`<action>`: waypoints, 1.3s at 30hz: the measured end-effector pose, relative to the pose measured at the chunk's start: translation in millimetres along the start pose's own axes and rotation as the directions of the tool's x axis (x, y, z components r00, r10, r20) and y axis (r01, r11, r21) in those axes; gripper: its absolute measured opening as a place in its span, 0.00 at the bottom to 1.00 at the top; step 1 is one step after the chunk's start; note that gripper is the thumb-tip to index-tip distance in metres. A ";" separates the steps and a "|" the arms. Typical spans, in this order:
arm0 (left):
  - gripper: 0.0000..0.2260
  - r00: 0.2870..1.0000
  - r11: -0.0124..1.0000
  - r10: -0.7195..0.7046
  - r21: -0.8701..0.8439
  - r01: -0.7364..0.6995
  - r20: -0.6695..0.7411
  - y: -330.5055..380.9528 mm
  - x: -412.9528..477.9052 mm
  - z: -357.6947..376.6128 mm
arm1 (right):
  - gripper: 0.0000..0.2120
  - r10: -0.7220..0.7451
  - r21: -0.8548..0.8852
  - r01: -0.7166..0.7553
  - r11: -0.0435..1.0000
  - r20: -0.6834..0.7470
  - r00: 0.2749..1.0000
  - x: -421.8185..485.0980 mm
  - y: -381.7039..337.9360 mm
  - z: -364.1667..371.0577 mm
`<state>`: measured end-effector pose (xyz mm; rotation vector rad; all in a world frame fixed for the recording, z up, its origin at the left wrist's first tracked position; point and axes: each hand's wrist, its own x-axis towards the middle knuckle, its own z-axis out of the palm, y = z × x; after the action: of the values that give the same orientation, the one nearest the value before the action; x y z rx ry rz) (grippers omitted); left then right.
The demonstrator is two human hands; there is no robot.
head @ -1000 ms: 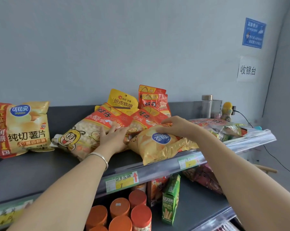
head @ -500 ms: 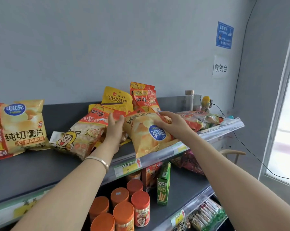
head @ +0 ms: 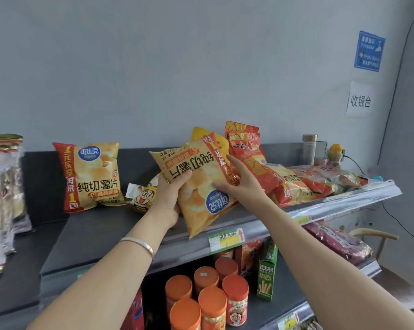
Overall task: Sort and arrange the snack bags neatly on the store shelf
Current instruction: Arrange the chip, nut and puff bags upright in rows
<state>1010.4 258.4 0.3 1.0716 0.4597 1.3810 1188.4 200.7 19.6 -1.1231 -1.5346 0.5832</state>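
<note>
The left hand [head: 167,203] curls around an upside-down chip bag [head: 201,186] above the shelf [head: 94,229]. The right hand [head: 242,184] touches its 3 o'clock side with straight fingers. There are three chip bags in all: a standing bag [head: 91,177] at 9 o'clock and a lying bag [head: 291,186] at 3 o'clock.

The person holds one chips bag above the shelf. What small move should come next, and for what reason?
Probably turn the held bag right way up, then stand it beside the standing bag. Its print is upside down; the left hand grips it and the right hand touches its edge. The standing bag, same print, is upright, with bare shelf beside it.
</note>
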 end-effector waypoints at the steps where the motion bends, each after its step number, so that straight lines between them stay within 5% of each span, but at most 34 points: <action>1: 0.32 0.999 1.000 0.027 0.002 -0.027 -0.044 5.6 0.6 -4.9 | 0.34 0.006 0.026 -0.006 1.000 0.017 1.000 5.1 -1.7 5.5; 5: 0.28 0.979 0.995 0.100 0.009 -0.100 -0.178 26.5 4.8 -20.4 | 0.25 0.005 0.068 -0.006 0.998 0.011 1.000 26.2 -9.5 25.8; 9: 0.26 0.944 0.982 0.138 -0.085 -0.171 -0.301 47.4 9.8 -27.2 | 0.28 0.058 0.217 -0.049 0.975 -0.035 0.998 42.5 -14.2 39.3; 11: 0.27 0.920 0.962 0.136 -0.173 -0.211 -0.367 55.9 12.6 -27.9 | 0.29 0.144 0.384 -0.142 0.912 0.024 0.989 49.6 -15.1 45.2; 14: 0.30 0.884 0.939 0.156 -0.212 -0.271 -0.441 56.7 14.4 -23.0 | 0.28 0.178 0.416 -0.260 0.871 0.226 0.958 54.2 -15.8 65.0; 22: 0.30 0.910 0.968 0.202 -0.065 -0.241 -0.362 54.2 -7.3 -40.8 | 0.31 0.197 0.679 -0.297 0.671 0.223 0.955 80.8 -23.0 117.5; 24: 0.25 0.852 0.957 0.253 -0.007 -0.289 -0.458 68.0 -17.4 -58.4 | 0.32 0.183 0.626 -0.286 0.726 0.225 0.957 87.3 -23.9 121.7; 27: 0.32 0.647 0.925 0.359 0.163 -0.344 -0.672 94.1 -26.5 -92.5 | 0.33 0.084 0.484 -0.174 0.858 0.202 0.976 98.5 -29.4 128.1; 29: 0.34 0.546 0.886 0.464 0.357 -0.297 -0.697 109.0 -28.9 -113.7 | 0.32 -0.022 0.319 -0.047 0.947 0.211 0.977 105.8 -37.9 132.1; 31: 0.33 0.572 0.768 0.592 0.613 -0.186 -0.568 119.7 -29.3 -130.8 | 0.33 -0.105 0.156 0.062 0.986 0.282 0.954 113.8 -46.4 138.9; 33: 0.35 0.670 0.564 0.650 0.819 -0.109 -0.359 127.9 -27.5 -143.0 | 0.36 -0.152 -0.003 0.167 0.986 0.392 0.907 120.4 -54.9 148.2; 36: 0.38 0.854 0.391 0.482 0.920 -0.011 -0.194 134.5 -22.8 -157.6 | 0.37 -0.180 -0.143 0.293 0.945 0.520 0.835 127.6 -67.4 162.8; 39: 0.39 0.922 0.258 0.357 0.964 0.059 -0.152 136.5 -20.5 -168.9 | 0.35 -0.188 -0.232 0.351 0.907 0.523 0.831 137.2 -80.5 176.5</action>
<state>794.1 275.1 23.2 1.9090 1.7017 1.4269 1000.9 321.7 101.2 -1.0039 -2.2596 0.4484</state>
